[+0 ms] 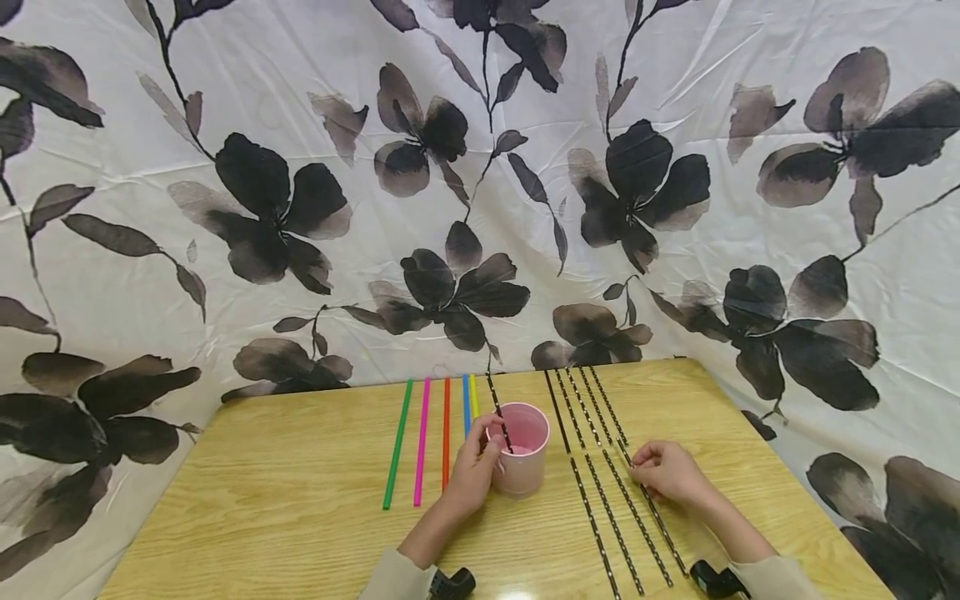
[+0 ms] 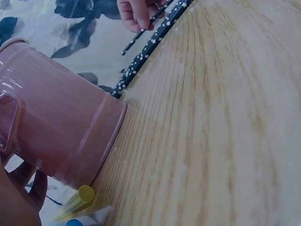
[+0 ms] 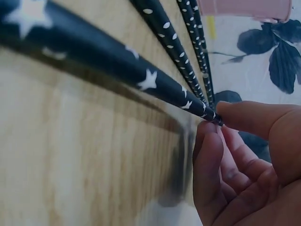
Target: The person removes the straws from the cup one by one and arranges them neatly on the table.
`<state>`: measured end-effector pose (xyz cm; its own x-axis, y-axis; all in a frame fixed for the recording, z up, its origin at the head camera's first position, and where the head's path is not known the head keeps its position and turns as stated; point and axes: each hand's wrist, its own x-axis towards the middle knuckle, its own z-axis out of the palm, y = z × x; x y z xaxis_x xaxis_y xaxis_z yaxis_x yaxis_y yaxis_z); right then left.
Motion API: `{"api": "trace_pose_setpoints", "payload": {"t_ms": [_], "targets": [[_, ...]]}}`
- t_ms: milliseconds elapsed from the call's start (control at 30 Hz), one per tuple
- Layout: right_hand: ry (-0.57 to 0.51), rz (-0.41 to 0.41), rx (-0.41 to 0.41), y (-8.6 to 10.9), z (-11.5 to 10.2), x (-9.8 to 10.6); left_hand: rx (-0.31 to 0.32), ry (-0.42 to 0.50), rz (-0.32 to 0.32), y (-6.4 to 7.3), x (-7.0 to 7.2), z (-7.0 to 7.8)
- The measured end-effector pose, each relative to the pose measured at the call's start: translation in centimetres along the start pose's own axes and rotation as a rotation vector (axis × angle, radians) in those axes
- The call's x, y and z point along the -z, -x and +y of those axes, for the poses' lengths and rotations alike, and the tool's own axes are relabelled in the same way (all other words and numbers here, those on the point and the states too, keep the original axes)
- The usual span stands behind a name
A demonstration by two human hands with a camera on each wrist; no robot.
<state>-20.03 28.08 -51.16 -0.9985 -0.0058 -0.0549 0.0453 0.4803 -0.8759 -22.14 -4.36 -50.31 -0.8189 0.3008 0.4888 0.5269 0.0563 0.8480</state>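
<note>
A pink mug [image 1: 521, 482] stands on the table, and my left hand [image 1: 471, 471] grips its left side, by the handle. Leaning inside the mug is one black patterned straw [image 1: 494, 395]. Over to the right, my right hand [image 1: 667, 472] pinches the far end of a black straw with white stars [image 3: 149, 79] between thumb and fingers. That straw slants toward me at the right end of the front row. In the left wrist view the mug's wall [image 2: 56, 113] fills the left side, partly hiding the fingers behind it.
Left of the mug lie a green straw [image 1: 397, 445], a pink straw [image 1: 422, 442], a red straw [image 1: 446, 433], a blue straw [image 1: 467, 404] and a yellow straw [image 1: 474, 400]. Several black patterned straws [image 1: 596, 528] lie in two rows at right. A floral cloth [image 1: 450, 208] hangs behind the table [image 1: 285, 475].
</note>
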Motion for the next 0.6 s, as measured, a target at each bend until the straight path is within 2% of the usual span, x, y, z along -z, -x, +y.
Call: {"api": "trace_pose_setpoints", "payload": {"t_ms": [133, 200, 367, 433, 600], "targets": [[0.012, -0.013, -0.009, 0.0, 0.3, -0.1, -0.005, -0.001, 0.006, 0.0, 0.0, -0.2], [0.01, -0.018, -0.018, 0.0, 0.4, -0.1, -0.014, -0.003, 0.009, -0.1, 0.0, -0.7], [0.018, -0.026, -0.019, 0.0, 0.6, -0.2, 0.006, -0.017, 0.021, -0.5, -0.1, -3.1], [0.021, -0.031, -0.015, 0.0, 0.7, -0.2, 0.01, -0.02, 0.03, -0.5, -0.2, -3.6], [0.018, -0.04, -0.015, 0.1, 0.7, -0.3, 0.001, -0.016, 0.035, -0.4, -0.3, -3.8]]}}
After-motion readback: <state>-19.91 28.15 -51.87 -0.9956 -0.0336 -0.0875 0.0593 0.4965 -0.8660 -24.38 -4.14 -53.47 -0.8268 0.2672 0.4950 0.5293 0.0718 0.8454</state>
